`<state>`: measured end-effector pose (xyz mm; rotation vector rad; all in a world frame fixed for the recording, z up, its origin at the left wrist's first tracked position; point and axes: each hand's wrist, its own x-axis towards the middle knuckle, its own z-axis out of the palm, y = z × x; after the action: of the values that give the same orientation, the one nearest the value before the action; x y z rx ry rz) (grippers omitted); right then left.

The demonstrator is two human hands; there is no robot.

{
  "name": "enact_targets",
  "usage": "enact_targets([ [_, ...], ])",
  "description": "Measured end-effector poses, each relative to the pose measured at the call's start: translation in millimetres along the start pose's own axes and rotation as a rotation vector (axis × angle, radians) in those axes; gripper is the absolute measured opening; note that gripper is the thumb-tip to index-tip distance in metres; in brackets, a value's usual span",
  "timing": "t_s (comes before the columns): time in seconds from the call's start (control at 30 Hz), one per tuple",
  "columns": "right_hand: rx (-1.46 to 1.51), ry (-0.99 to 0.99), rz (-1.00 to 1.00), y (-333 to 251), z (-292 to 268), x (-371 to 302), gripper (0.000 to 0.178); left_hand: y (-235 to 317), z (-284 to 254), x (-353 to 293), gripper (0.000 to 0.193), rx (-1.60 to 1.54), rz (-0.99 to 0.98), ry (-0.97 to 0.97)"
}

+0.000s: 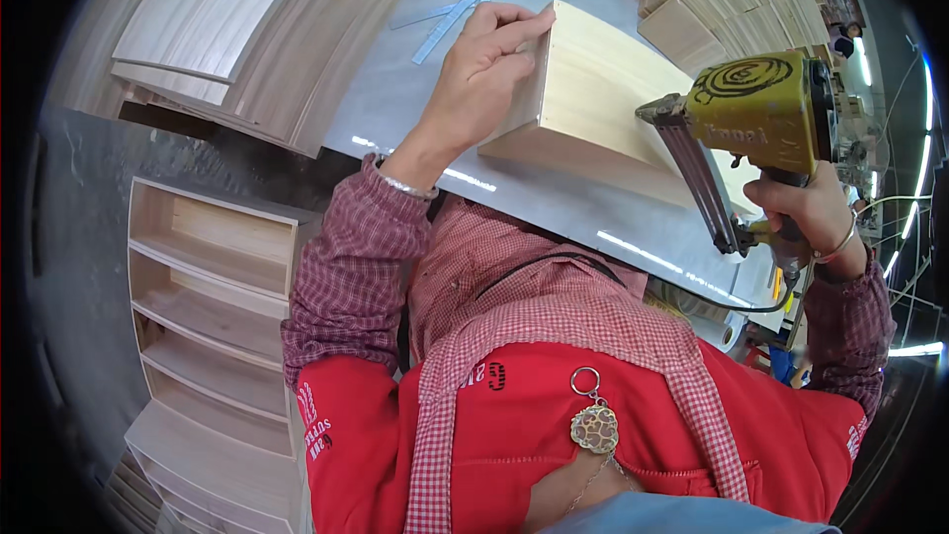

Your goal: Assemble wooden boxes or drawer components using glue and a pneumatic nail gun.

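A pale wooden box, shaped like a drawer, lies on the grey worktable in front of me. My left hand is closed on its left end, fingertips over the upper corner. In my right hand is a yellow pneumatic nail gun, gripped by its handle. The gun's nose is over the box's top face, toward its right part; whether it touches the wood I cannot tell. A dark air hose hangs from the handle and runs along the table's near edge.
Blue rulers lie on the worktable beyond my left hand. Stacked wooden pieces stand at the far right. Large wood panels fill the upper left. A wooden shelf unit stands on the floor to my left.
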<state>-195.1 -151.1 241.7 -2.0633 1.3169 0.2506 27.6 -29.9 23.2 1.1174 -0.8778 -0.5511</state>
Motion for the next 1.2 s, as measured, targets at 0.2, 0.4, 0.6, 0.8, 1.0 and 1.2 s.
enact_targets([
  [0.2, 0.006, -0.029, -0.053, 4, -3, 1, 0.009, 34, 2, -53, 0.041, -0.068, -0.116, -0.006],
  [0.4, 0.075, -0.034, -0.168, 4, 3, -1, 0.013, 48, -5, -90, 0.04, -0.073, -0.141, -0.053],
  [0.6, 0.056, 0.1, -0.074, 28, -17, -4, 0.024, 38, -4, -111, 0.033, -0.153, -0.262, -0.162],
  [0.8, 0.207, 0.473, 0.011, 126, -5, 6, 0.023, 11, -13, -51, 0.036, -0.094, -0.215, -0.416],
  [1.0, 0.078, 0.775, 0.3, 230, -20, -3, 0.029, 26, 8, 70, 0.033, 0.227, -0.002, -0.612],
  [1.2, -0.194, 0.959, 0.451, 339, -22, 8, 0.036, 9, 114, 191, 0.031, 0.534, 0.114, -0.822],
])
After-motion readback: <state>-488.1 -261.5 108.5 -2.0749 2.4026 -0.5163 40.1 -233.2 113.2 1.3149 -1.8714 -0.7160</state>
